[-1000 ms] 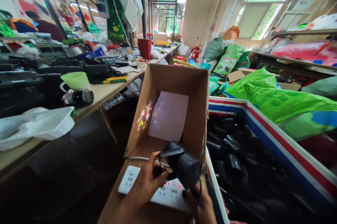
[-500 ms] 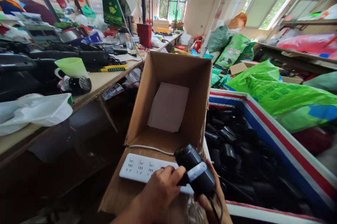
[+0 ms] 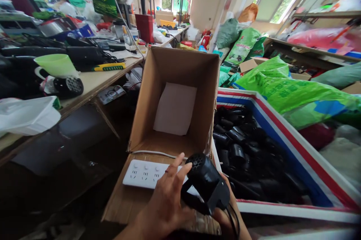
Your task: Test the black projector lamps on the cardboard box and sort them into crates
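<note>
In the head view, a black corded device [image 3: 207, 180] with a round vented end and a loop-like handle part is held over the power strip. My right hand [image 3: 224, 219] grips it from behind and below, with most of its fingers hidden; its black cord hangs beside the wrist. My left hand [image 3: 170, 195] is open beside the device, fingers spread, fingertips close to the vented end; whether they touch it I cannot tell. Under the left hand lies a white power strip [image 3: 141, 173] on a flap of the open cardboard box [image 3: 173, 148], which has a pale sheet inside.
At right, a striped bin [image 3: 284, 129] holds many black cylindrical parts [image 3: 237, 153]. Green bags [image 3: 293, 93] are piled behind it. On the left table [image 3: 93, 82] are a light green cup [image 3: 56, 65], a white tray [image 3: 34, 118] and a yellow-green cutter [image 3: 109, 66].
My left hand has let go of the device and spread its fingers. The device has turned, now showing its vented end and handle loop. The view has shifted slightly.
</note>
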Motion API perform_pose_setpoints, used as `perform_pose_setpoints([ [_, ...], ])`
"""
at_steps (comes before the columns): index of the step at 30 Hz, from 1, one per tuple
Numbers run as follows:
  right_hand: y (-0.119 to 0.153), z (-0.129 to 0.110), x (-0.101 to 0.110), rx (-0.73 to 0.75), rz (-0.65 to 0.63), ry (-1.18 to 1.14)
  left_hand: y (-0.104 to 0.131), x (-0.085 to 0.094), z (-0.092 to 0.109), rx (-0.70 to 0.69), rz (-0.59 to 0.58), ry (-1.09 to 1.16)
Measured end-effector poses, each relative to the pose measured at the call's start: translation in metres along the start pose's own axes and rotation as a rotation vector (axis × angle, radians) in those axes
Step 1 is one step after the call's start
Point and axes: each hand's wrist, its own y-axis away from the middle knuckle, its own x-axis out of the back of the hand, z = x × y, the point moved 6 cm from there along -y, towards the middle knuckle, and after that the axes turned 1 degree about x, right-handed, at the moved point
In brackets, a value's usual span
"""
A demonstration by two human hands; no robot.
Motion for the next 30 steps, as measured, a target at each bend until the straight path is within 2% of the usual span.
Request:
perform_pose_setpoints([
  [5, -0.001, -0.004, 0.005, 0.006, -0.101, 0.067, -0.005, 0.014, -0.019, 0.207, -0.023, 0.152],
  [9, 0.003, 0.004, 0.006, -0.067, -0.143, 0.077, -0.012, 0.02, -0.019, 0.237, -0.208, 0.228],
  [12, 0.012, 0.005, 0.009, -0.125, -0.144, 0.03, -0.012, 0.015, -0.009, 0.24, -0.36, 0.364],
  [15, 0.026, -0.006, 0.016, -0.184, -0.195, -0.04, -0.008, 0.0, -0.002, 0.259, -0.483, 0.433],
  [17, 0.036, -0.02, 0.027, -0.221, -0.198, -0.038, -0.008, -0.011, -0.001, 0.248, -0.507, 0.431],
  [21, 0.06, -0.047, 0.062, -0.285, -0.099, 0.024, -0.011, -0.041, 0.007, 0.185, -0.514, 0.55],
  [23, 0.075, -0.053, 0.08, -0.302, -0.04, -0.002, -0.012, -0.057, 0.015, 0.229, -0.528, 0.649],
  [25, 0.09, -0.051, 0.093, -0.288, 0.018, -0.092, -0.012, -0.076, 0.026, 0.322, -0.594, 0.783],
  [27, 0.102, -0.041, 0.1, -0.251, 0.127, -0.272, -0.01, -0.094, 0.043, 0.398, -0.715, 0.986],
  [29, 0.11, -0.023, 0.096, -0.274, 0.222, -0.524, -0.012, -0.109, 0.06, 0.398, -0.803, 1.157],
  [30, 0.113, -0.013, 0.09, -0.322, 0.249, -0.65, -0.014, -0.115, 0.063, 0.382, -0.8, 1.17],
])
